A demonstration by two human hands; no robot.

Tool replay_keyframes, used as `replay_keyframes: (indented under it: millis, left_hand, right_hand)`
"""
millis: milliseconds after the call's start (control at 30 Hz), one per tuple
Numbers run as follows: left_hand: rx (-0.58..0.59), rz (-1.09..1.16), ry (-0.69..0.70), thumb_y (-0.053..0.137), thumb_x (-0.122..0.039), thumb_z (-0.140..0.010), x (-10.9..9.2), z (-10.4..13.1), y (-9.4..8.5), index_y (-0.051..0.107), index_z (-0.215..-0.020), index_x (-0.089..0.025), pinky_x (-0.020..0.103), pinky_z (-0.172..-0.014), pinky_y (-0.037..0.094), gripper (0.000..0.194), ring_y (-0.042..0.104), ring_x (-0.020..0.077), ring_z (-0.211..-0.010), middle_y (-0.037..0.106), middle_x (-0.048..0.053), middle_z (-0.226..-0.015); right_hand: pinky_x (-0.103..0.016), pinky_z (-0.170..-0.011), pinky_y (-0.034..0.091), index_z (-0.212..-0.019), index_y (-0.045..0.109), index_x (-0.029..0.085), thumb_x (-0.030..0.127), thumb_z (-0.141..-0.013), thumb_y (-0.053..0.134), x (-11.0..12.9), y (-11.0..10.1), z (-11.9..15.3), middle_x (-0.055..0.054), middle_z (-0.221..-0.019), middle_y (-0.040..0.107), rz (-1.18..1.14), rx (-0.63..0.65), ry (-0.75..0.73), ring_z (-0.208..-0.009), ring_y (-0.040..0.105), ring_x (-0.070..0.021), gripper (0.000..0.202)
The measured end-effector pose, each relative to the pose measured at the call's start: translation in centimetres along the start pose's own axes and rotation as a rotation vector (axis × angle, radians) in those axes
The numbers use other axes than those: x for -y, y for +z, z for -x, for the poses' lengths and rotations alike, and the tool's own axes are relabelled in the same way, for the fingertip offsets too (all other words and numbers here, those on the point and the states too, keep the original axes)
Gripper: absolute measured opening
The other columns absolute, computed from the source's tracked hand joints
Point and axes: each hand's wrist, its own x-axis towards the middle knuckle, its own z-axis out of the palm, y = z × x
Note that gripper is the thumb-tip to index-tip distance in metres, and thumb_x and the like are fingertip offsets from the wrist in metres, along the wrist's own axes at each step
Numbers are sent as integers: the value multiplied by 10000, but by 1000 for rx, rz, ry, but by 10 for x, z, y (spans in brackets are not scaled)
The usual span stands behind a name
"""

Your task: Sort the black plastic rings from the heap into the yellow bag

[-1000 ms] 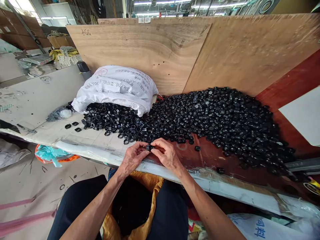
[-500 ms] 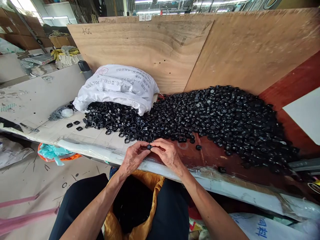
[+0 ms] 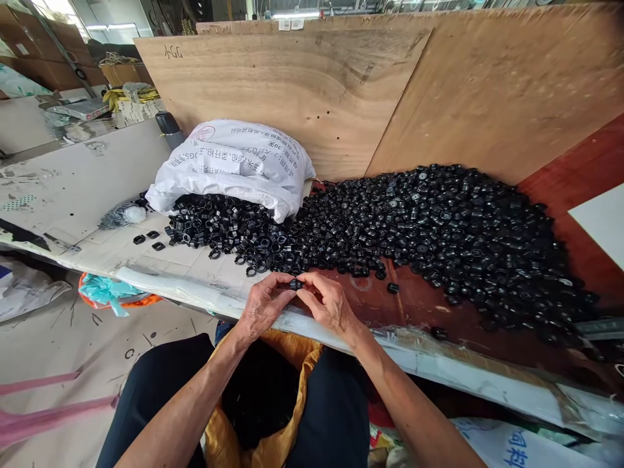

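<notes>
1. A small, shiny black part (image 3: 296, 284), short and rounded, is held over the near edge of the table (image 3: 195, 261), between the two hands.
2. The part is pinched from one side by the closed thumb and fingertips of the left hand (image 3: 263, 304) and from the other by those of the right hand (image 3: 330, 304).
3. Loose black rings (image 3: 229, 227) are heaped against the lower edge of a white sack (image 3: 234, 159), which is printed with dark characters.
4. To the right, a larger heap is formed by glossy black caps (image 3: 439, 234).
5. Between the knees, an orange bag (image 3: 303, 387) is spread open; its dark contents cannot be made out.
6. Teal plastic (image 3: 108, 291) is bunched inside an orange-rimmed basket (image 3: 146, 301) on the floor side.
7. The table is surfaced in pale sheeting at left and red-brown at right.
8. It is backed by a wooden board (image 3: 273, 78); cardboard boxes (image 3: 29, 45) are stacked at far left.
</notes>
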Motion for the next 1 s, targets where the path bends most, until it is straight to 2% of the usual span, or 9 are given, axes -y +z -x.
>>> replay_keyframes:
  millis: [67, 133, 200, 333, 467, 533, 700, 833, 1000]
  left_hand:
    - [-6, -7, -3, 724, -292, -902, -1, 0, 0, 720, -1112, -199, 314, -853, 586, 231, 729, 190, -899, 775, 53, -1028]
    - [10, -23, 4, 714, -289, -905, -2, 1, 0, 721, -1114, -196, 313, -840, 583, 229, 724, 188, -887, 774, 56, -1034]
    - [13, -25, -2, 718, -292, -900, -2, 1, 0, 718, -1116, -193, 310, -814, 584, 237, 721, 186, -859, 773, 57, -1015]
    - [-8, -2, -20, 725, -308, -901, 0, 1, 0, 712, -1136, -194, 327, -831, 592, 262, 730, 200, -871, 774, 64, -1006]
    - [-29, 1, -23, 724, -310, -907, 1, 1, 0, 718, -1127, -196, 349, -901, 589, 248, 739, 220, -953, 775, 80, -1073]
    - [-32, 12, -29, 723, -307, -907, 0, 2, 0, 718, -1123, -198, 343, -895, 589, 242, 740, 215, -945, 773, 76, -1071]
    - [-19, 19, -22, 717, -322, -910, -1, 1, -1, 715, -1124, -191, 334, -894, 584, 251, 737, 208, -941, 777, 76, -1059]
    - [4, 6, -26, 718, -339, -903, -6, 0, 1, 712, -1111, -188, 321, -836, 592, 257, 739, 202, -879, 781, 65, -1005]
    - [3, -234, 83, 631, -268, -946, -15, 18, -1, 717, -1134, -219, 368, -952, 569, 213, 727, 226, -1041, 771, 71, -1135]
  right_hand:
    - [-278, -671, 479, -951, 683, 213, 319, -1017, 568, -1, 0, 0, -13, -749, 673, 34, 13, -4, -635, 597, -162, 170]
    - [-273, -607, 423, -727, 618, 216, 351, -1053, 508, -2, 1, 0, 13, -595, 559, 73, 17, 32, -542, 503, -142, 370]
    - [-275, -594, 401, -633, 557, 219, 371, -1069, 462, -2, 1, -1, 17, -556, 510, 75, -3, 66, -531, 478, -138, 471]
    - [-272, -621, 434, -807, 678, 208, 367, -1023, 536, 6, -3, -2, 14, -649, 599, -28, -2, 99, -596, 545, -150, 304]
    - [-279, -592, 420, -698, 636, 211, 364, -977, 613, 14, -7, -3, 17, -614, 567, -45, 39, 107, -566, 521, -150, 319]
    - [-282, -634, 463, -857, 691, 208, 343, -933, 671, 14, -7, -3, -7, -744, 654, -66, 18, 92, -643, 587, -169, 156]
    - [-282, -621, 479, -834, 680, 219, 303, -946, 645, 10, -5, -3, 0, -697, 642, -56, 7, 86, -621, 601, -172, 145]
    - [-290, -660, 518, -967, 697, 220, 268, -943, 621, 8, -5, -3, -15, -771, 695, -124, 28, 91, -667, 656, -182, 94]
    - [-244, -497, 449, -923, 650, 217, 245, -908, 605, 24, 5, 5, 54, -572, 587, -269, 77, 333, -471, 563, -138, 55]
